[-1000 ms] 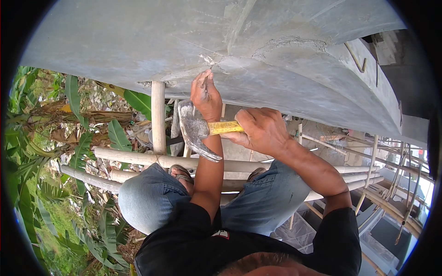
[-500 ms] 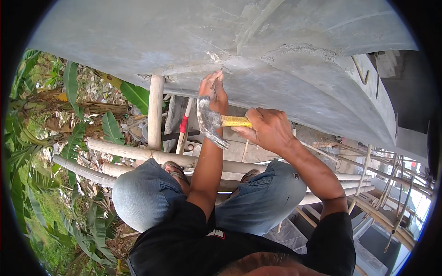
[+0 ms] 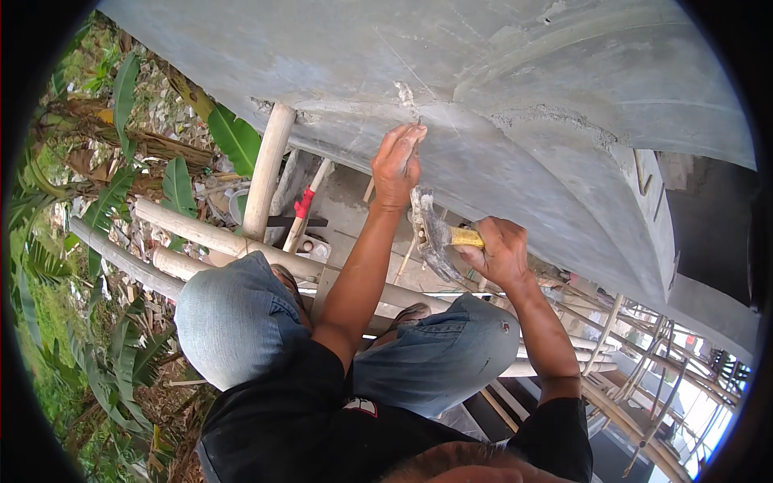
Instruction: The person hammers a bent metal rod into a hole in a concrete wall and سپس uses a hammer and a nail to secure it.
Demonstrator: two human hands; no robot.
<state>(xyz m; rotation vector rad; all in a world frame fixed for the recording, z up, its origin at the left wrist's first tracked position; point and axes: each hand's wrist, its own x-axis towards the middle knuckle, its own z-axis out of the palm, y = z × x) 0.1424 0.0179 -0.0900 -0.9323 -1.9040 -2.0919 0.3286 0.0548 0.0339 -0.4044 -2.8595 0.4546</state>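
Observation:
My left hand is raised against the grey cement wall, its fingers closed on a thin metal rod. The rod is mostly hidden by the fingers, and its upper end meets the wall just below a pale chipped patch. In my right hand is a claw hammer, gripped by its yellow handle. Its worn, whitish head hangs below and to the right of my left hand, apart from the rod and the wall.
Bamboo poles run crosswise under my jeans-clad legs. A thick upright bamboo post meets the wall's lower edge, near a pole with a red wrap. Banana plants grow at the left. A bent metal bar sticks out at the right.
The hammer has swung down and away from beside my left wrist, to the lower right. The whole view has tilted and shifted. My left hand stays at the wall below the chipped patch.

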